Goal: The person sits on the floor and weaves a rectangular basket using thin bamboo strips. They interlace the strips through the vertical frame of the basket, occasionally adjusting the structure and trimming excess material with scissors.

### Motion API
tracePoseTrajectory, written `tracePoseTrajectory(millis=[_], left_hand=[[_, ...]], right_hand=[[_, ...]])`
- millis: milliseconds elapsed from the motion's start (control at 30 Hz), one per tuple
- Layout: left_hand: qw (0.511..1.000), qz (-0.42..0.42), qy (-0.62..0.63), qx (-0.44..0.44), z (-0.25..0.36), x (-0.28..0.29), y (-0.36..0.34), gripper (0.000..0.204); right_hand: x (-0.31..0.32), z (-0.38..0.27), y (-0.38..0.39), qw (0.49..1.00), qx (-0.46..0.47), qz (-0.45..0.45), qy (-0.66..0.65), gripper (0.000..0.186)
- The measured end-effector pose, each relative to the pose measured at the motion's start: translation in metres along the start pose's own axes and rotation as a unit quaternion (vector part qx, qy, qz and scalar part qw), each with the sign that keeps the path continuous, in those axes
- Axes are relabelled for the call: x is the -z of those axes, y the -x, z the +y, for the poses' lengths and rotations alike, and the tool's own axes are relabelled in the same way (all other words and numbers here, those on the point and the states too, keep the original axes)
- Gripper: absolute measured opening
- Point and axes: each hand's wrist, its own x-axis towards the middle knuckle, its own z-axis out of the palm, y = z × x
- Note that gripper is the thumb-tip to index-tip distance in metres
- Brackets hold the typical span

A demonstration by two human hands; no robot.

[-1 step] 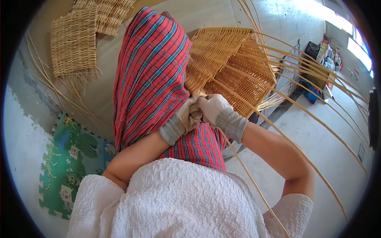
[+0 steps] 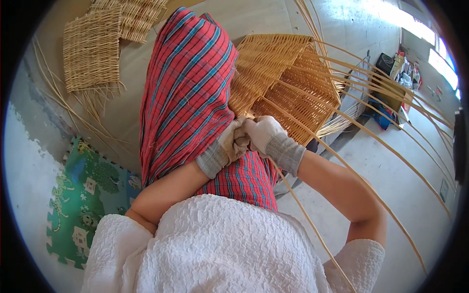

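Note:
A woven rattan basket (image 2: 266,61) rests on its side beyond my lap, its open mouth facing right. Long loose strands fan out from its rim toward the right. Both my hands wear pale knitted gloves with grey cuffs and meet at the basket's near corner. My left hand (image 2: 232,140) is closed there, and what its fingers grip is hidden. My right hand (image 2: 265,132) is closed beside it, touching the left. From under the right hand a rattan strand (image 2: 308,217) runs down past my right arm; the fingers hide how it is held.
Red and blue striped cloth (image 2: 188,88) covers my legs. Two woven panels (image 2: 92,51) with loose ends lie at the far left. A green puzzle mat (image 2: 93,195) is on the floor at the left. Assorted items and a blue bag (image 2: 382,116) stand at the far right.

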Motion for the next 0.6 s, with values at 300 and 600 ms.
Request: tracePoseTrajectory(millis=[300, 600], left_hand=[[0.995, -0.025, -0.094, -0.014, 0.0, 0.024, -0.023, 0.031], [0.935, 0.014, -0.345, -0.08, 0.032, -0.056, -0.053, 0.045]], right_hand=[[0.017, 0.022, -0.005, 0.974, 0.051, -0.122, -0.183, 0.037], [0.076, 0.24, -0.159, 0.809, 0.126, 0.558, -0.133, 0.079]])
